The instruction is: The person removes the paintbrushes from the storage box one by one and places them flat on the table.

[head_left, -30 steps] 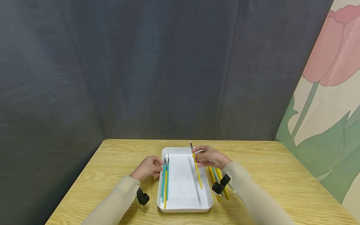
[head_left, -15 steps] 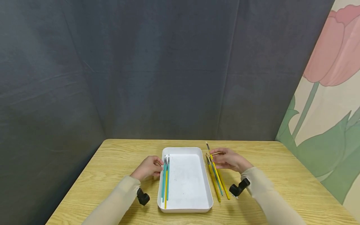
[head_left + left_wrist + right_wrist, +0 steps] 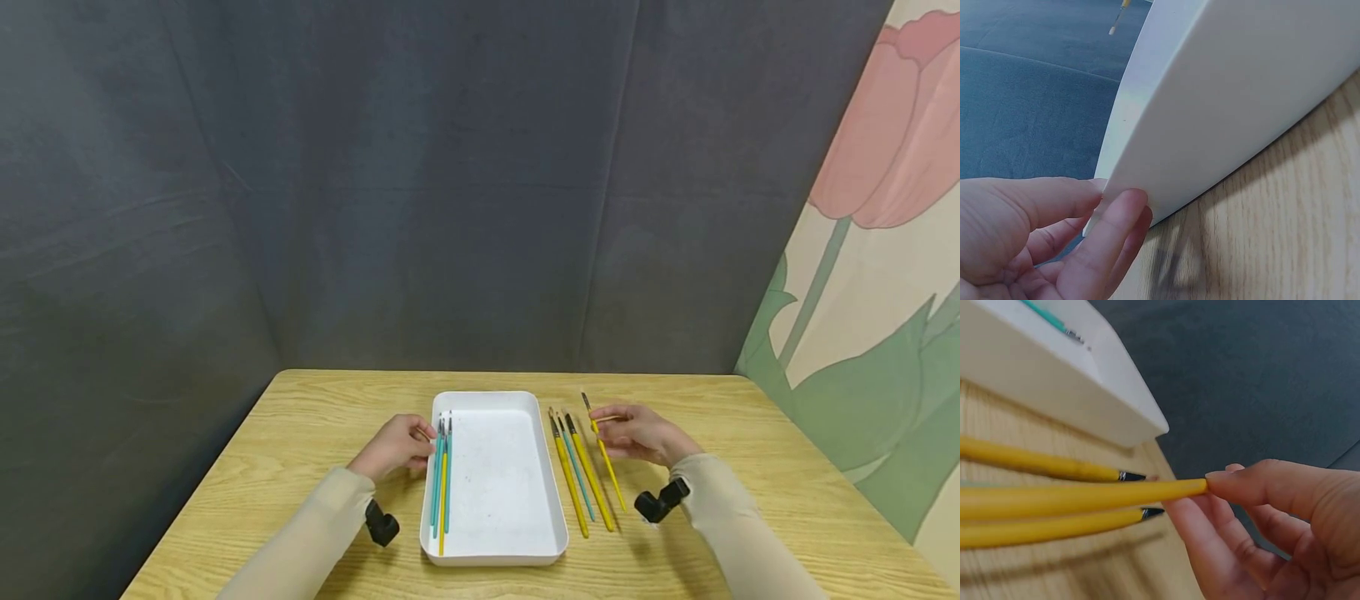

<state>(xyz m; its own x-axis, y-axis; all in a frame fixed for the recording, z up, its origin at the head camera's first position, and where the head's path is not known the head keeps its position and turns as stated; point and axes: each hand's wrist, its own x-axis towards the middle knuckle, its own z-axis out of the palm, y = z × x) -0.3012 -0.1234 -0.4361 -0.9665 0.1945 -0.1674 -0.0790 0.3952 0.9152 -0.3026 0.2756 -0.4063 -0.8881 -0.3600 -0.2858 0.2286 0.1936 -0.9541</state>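
Nearest, a pale sleeve (image 3: pixel 738 525) is worn on each arm, with a black device (image 3: pixel 660 502) strapped at the wrist. A white tray (image 3: pixel 498 492) is set lengthwise on the tabletop (image 3: pixel 690 408), its long sides directed toward the far edge. Along its left side, teal and yellow brushes (image 3: pixel 442 504) are laid close together. Just beside its right wall, toward the tabletop's right edge, two thicker yellow brushes (image 3: pixel 571 487) and a teal brush (image 3: pixel 578 475) are laid. Right of these, a thin yellow brush (image 3: pixel 611 473) is held tilted above the wood by the right hand (image 3: pixel 641 435), its fingers clamped on the handle. The tray's left rim is pinched between the left hand's (image 3: pixel 393 446) thumb and fingers. Beyond the tabletop's far edge, a dark curtain (image 3: pixel 450 192) is hung; rightward, a tulip mural (image 3: pixel 873 150) is seen.
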